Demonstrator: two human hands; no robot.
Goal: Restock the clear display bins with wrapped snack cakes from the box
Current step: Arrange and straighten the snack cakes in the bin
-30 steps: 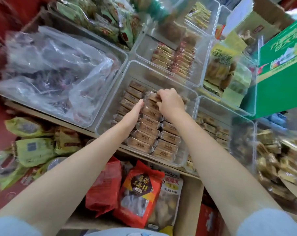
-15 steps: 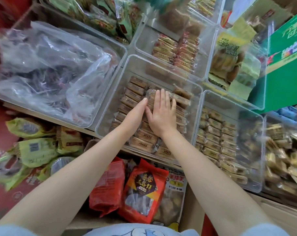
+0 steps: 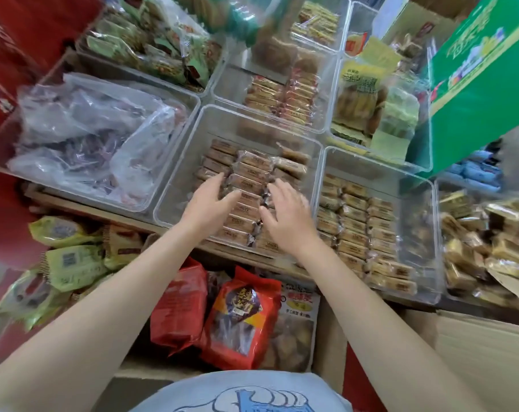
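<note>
both my hands are loose and holding nothing, left hand [image 3: 206, 203] and right hand [image 3: 285, 214] flanking the middle row of snack cakes [image 3: 246, 185] in the clear bin [image 3: 175, 185]. the row runs straight away from my fingertips, roughly equally near both hands.

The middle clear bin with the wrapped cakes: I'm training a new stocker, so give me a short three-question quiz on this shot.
1. True or false: the left hand holds a cake lifted clear of the middle bin.
2. What fills the bin left of the middle one? A) loose clear plastic bags B) blue packets C) bottles
3. Fill in: the snack cakes in the middle bin lie in ____ rows.

Key: 1 false, both it and the right hand are spread open over the rows; 2 A; 3 three.
</note>
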